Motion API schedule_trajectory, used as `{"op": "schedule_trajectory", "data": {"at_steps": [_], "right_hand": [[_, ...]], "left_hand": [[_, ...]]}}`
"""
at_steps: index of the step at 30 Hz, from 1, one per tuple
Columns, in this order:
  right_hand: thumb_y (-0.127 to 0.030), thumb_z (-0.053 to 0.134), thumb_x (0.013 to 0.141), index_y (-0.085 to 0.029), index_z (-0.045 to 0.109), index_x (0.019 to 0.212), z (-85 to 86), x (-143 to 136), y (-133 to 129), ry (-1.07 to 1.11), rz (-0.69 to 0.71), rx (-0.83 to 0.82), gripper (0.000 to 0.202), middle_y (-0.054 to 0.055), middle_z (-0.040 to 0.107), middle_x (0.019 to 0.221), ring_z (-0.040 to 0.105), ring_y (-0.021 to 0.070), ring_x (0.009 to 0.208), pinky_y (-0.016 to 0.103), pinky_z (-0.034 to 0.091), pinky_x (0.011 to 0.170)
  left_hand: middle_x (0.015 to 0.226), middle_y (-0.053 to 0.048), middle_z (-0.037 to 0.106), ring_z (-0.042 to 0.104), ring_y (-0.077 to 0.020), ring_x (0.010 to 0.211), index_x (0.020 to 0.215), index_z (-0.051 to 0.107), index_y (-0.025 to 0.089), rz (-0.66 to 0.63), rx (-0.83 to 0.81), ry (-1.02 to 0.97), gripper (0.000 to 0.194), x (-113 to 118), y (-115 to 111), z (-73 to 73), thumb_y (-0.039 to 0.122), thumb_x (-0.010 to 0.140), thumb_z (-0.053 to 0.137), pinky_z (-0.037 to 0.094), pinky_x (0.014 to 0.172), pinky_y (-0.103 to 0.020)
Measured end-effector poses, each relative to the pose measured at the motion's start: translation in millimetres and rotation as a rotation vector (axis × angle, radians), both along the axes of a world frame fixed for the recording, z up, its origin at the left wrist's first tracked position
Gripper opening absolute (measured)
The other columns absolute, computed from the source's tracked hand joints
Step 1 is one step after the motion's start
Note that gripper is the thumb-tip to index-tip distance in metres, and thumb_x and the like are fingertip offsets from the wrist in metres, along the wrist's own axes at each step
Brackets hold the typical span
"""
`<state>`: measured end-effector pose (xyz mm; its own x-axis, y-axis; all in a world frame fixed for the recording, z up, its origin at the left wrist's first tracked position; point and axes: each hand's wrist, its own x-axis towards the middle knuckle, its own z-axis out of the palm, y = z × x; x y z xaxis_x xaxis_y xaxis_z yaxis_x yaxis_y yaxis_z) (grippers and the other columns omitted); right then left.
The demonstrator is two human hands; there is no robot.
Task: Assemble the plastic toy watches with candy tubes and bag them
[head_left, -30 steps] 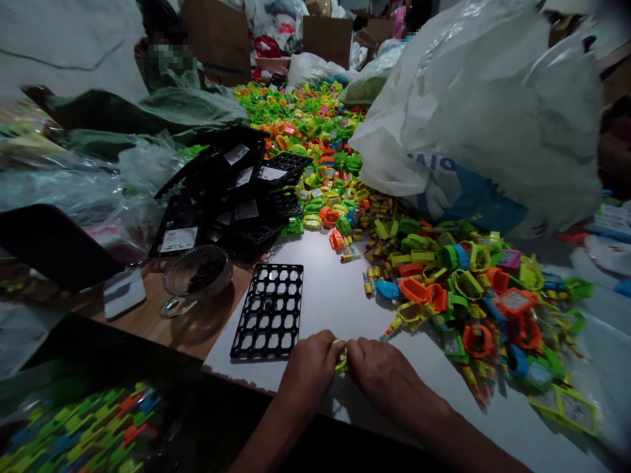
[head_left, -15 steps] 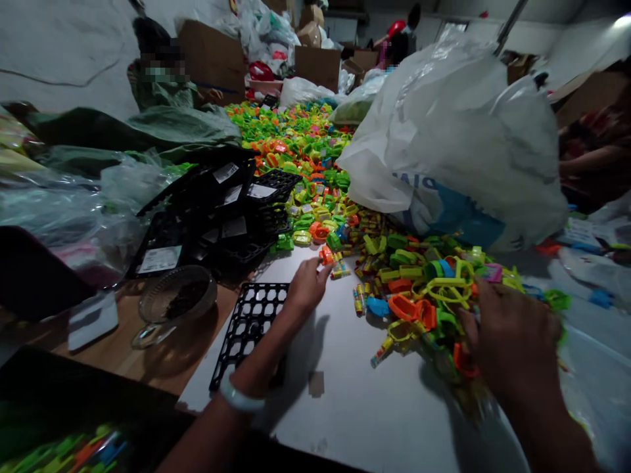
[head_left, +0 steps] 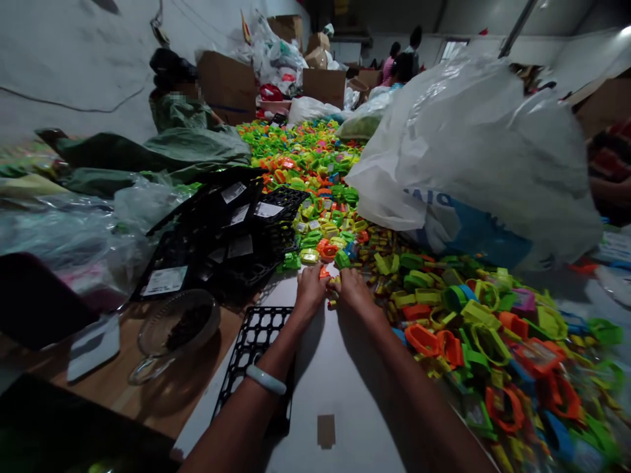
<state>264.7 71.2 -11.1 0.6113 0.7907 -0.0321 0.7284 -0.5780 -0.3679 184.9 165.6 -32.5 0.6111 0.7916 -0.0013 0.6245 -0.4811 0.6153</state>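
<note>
My left hand (head_left: pixel 310 290), with a pale bangle (head_left: pixel 266 379) on its wrist, pinches a small orange plastic band (head_left: pixel 324 271) over the white board. Close beside it, my right hand (head_left: pixel 353 289) has its fingers bent together at small yellow candy-like tubes (head_left: pixel 334 286); its fingertips are partly hidden. Just beyond both hands lies a heap of bright watch-like plastic bands (head_left: pixel 328 248). Under my left forearm a black tray with a grid of holes (head_left: pixel 259 328) rests on the white board (head_left: pixel 357 394).
More coloured bands (head_left: pixel 507 355) pile up on the right, below a large white plastic bag (head_left: pixel 473 157). Stacked black trays (head_left: pixel 221 230) and a clear dish with dark bits (head_left: pixel 180 325) stand to the left. A person (head_left: pixel 180 98) sits behind at the far left.
My right hand has left the pile on the right and come across to the left hand. The left hand stays at the orange band. The view has shifted slightly.
</note>
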Motion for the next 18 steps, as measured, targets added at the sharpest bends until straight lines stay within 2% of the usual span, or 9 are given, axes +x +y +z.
{"op": "schedule_trajectory", "data": {"at_steps": [4,6,10,14,16,18], "right_hand": [[-0.036,0.057,0.087,-0.012,0.054,0.111,-4.5,-2,2,0.041,0.004,-0.014,0.034,0.018,0.056,0.117,0.051,0.0277,0.111,0.034,0.041,0.089],[-0.034,0.055,0.086,-0.013,0.055,0.109,-5.2,-7,8,0.059,0.007,-0.012,0.031,0.017,0.057,0.116,0.051,0.0268,0.110,0.033,0.041,0.089],[-0.021,0.047,0.088,-0.010,0.054,0.109,-9.8,-24,20,0.047,-0.033,0.039,0.025,0.020,0.055,0.116,0.050,0.0288,0.109,0.037,0.042,0.086],[-0.006,0.030,0.087,-0.009,0.052,0.105,-15.9,-34,17,0.054,-0.085,0.156,0.029,0.024,0.054,0.115,0.048,0.0282,0.108,0.042,0.040,0.088],[-0.005,0.034,0.083,-0.011,0.051,0.101,-15.8,-28,9,0.108,-0.078,0.221,0.026,0.021,0.056,0.110,0.051,0.0247,0.100,0.039,0.041,0.087],[-0.008,0.039,0.079,-0.015,0.049,0.100,-13.3,-19,-1,0.198,-0.064,0.278,0.024,0.012,0.060,0.097,0.054,0.0197,0.086,0.033,0.045,0.079]], "left_hand": [[0.120,-0.011,0.062,0.055,-0.0211,0.112,0.127,0.056,0.018,0.043,-0.049,-0.028,0.046,-10,7,-2.9,0.022,0.081,0.059,0.040,0.098,-0.031],[0.117,-0.010,0.063,0.057,-0.0198,0.109,0.125,0.057,0.018,0.047,-0.065,-0.046,0.045,-11,7,-3.0,0.022,0.080,0.060,0.042,0.096,-0.031],[0.117,-0.011,0.063,0.057,-0.0218,0.109,0.123,0.058,0.016,0.038,-0.069,-0.070,0.042,-12,3,1.0,0.020,0.081,0.060,0.043,0.097,-0.038],[0.120,-0.012,0.063,0.054,-0.0231,0.115,0.122,0.057,0.015,0.001,-0.045,-0.098,0.042,-21,-4,3.7,0.017,0.080,0.059,0.038,0.103,-0.039],[0.118,-0.014,0.063,0.054,-0.0238,0.113,0.120,0.058,0.013,-0.017,-0.037,-0.115,0.042,-28,-7,3.9,0.018,0.078,0.062,0.040,0.102,-0.039],[0.116,-0.015,0.062,0.055,-0.0244,0.110,0.118,0.058,0.010,-0.035,-0.030,-0.143,0.044,-35,-13,5.3,0.019,0.076,0.065,0.043,0.099,-0.039]]}}
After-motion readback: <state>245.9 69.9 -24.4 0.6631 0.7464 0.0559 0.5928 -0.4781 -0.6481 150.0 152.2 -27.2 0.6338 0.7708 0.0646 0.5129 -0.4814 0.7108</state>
